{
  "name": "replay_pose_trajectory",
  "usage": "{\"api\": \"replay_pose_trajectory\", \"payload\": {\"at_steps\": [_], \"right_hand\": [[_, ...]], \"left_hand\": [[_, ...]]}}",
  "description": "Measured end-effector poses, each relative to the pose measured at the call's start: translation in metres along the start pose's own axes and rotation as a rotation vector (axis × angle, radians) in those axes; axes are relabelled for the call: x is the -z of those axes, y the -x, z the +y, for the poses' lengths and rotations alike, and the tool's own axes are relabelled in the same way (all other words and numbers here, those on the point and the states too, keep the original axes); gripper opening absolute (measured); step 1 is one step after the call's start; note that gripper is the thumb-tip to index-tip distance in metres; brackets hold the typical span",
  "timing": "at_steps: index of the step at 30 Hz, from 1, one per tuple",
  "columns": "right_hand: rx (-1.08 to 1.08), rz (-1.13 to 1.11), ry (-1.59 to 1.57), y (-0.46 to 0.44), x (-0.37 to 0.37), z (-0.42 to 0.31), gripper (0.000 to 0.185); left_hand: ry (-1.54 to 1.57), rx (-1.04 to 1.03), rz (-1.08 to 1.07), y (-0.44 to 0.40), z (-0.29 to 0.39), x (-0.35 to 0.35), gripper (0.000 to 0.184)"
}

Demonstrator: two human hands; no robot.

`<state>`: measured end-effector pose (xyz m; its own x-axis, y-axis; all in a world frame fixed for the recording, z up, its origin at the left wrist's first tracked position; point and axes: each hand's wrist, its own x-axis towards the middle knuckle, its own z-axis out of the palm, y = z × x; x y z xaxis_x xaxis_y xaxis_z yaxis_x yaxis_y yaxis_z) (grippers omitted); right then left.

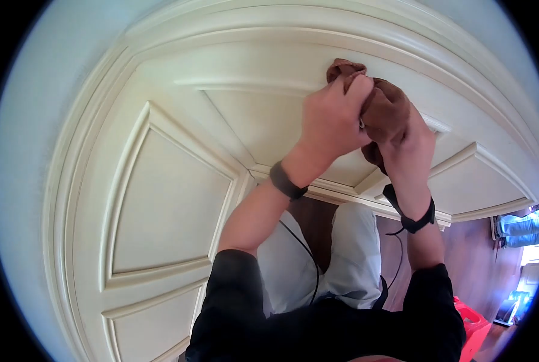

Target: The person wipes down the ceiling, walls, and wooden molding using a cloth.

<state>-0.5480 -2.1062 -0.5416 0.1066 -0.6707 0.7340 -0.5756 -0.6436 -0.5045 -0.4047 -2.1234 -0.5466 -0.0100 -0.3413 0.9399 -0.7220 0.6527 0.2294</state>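
A brown cloth (pixel 385 111) is bunched up between my two hands, in front of the cream panelled door (pixel 263 117). My left hand (pixel 336 114) is closed in a fist on the cloth, with a fold sticking out above its fingers. Close beside it, my right hand (pixel 413 148) grips the other side of the cloth; its fingers are mostly hidden behind the fabric. A tail of cloth hangs below between the hands. I cannot tell whether the cloth touches the door. Both wrists wear dark bands.
Cream panelling (pixel 167 205) with raised mouldings continues at the left. Thin black cables (pixel 306 247) run down near my legs (pixel 354 247). A red plastic object (pixel 473 329) stands at lower right on the brown wooden floor (pixel 462 259). Another person's legs (pixel 523 227) show at the far right.
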Motion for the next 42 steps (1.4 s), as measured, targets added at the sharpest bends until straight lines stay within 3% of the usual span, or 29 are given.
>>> {"api": "replay_pose_trajectory", "payload": {"at_steps": [9, 15, 18, 24, 25, 31, 32, 33, 37, 40, 41, 42], "right_hand": [[0.135, -0.078, 0.095, -0.018, -0.068, -0.061, 0.032], [0.089, -0.185, 0.154, -0.03, -0.108, -0.096, 0.031], [0.168, -0.182, 0.155, -0.033, -0.126, -0.106, 0.027], [0.266, -0.159, 0.215, -0.037, -0.16, -0.129, 0.015], [0.272, -0.183, 0.218, -0.038, -0.164, -0.133, 0.015], [0.2, -0.22, 0.103, -0.036, -0.182, -0.141, 0.013], [0.219, -0.216, 0.096, -0.032, -0.181, -0.138, 0.016], [0.24, -0.211, 0.092, -0.025, -0.18, -0.135, 0.019], [0.218, -0.186, 0.043, 0.013, -0.168, -0.106, 0.036], [0.196, -0.142, 0.029, 0.042, -0.16, -0.062, 0.046], [0.167, -0.132, 0.042, 0.048, -0.154, -0.048, 0.046], [0.14, -0.119, 0.055, 0.052, -0.148, -0.035, 0.046]], "left_hand": [[0.002, 0.09, -0.004, 0.003, -0.066, 0.071, 0.033], [-0.06, 0.216, 0.025, 0.004, -0.093, 0.112, 0.031], [-0.029, 0.341, -0.033, 0.006, -0.105, 0.131, 0.029], [-0.122, 0.092, 0.072, 0.012, -0.139, 0.152, 0.025], [-0.098, 0.246, 0.056, 0.017, -0.142, 0.155, 0.024], [-0.017, 0.138, 0.073, 0.015, -0.151, 0.166, 0.021], [-0.019, 0.104, 0.084, 0.018, -0.152, 0.164, 0.02], [-0.142, 0.149, -0.075, 0.013, -0.14, 0.172, 0.015], [-0.086, 0.184, 0.098, 0.062, -0.133, 0.136, 0.012], [0.039, 0.155, 0.205, 0.111, -0.134, 0.097, 0.037], [0.174, 0.192, 0.118, 0.124, -0.132, 0.085, 0.053], [0.212, 0.196, 0.106, 0.128, -0.125, 0.072, 0.051]]}}
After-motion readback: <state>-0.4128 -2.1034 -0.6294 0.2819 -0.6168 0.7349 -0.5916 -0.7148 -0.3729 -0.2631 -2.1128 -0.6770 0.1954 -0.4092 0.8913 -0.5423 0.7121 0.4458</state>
